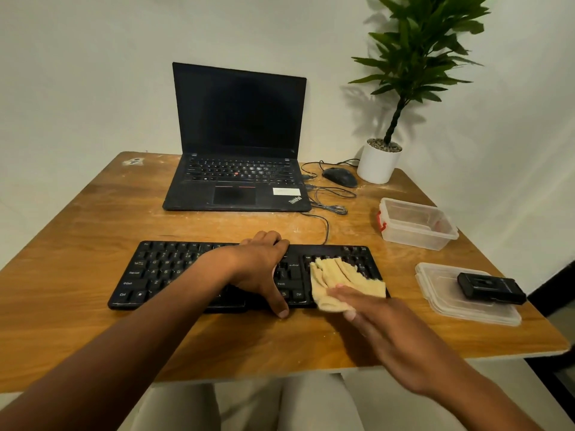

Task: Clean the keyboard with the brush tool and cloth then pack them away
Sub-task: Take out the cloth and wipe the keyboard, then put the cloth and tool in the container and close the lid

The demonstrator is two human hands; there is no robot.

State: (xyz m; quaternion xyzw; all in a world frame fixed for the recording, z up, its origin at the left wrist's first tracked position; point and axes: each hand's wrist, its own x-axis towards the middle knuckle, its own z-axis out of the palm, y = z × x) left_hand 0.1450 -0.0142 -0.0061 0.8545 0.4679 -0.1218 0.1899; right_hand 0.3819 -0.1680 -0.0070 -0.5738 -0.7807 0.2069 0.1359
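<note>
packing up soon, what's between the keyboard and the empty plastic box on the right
In the head view, only bare wooden table lies between the keyboard and the clear plastic box; the keyboard's cable runs just left of that gap.

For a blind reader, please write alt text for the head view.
A person's right hand presses a pale yellow cloth on a black keyboard; the left hand steadies it on a wooden table.

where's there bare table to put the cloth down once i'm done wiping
Bare table lies left of the laptop and keyboard, and along the near edge in front of the keyboard. The right side is crowded: container, lid with the black tool, mouse and cables.
</note>
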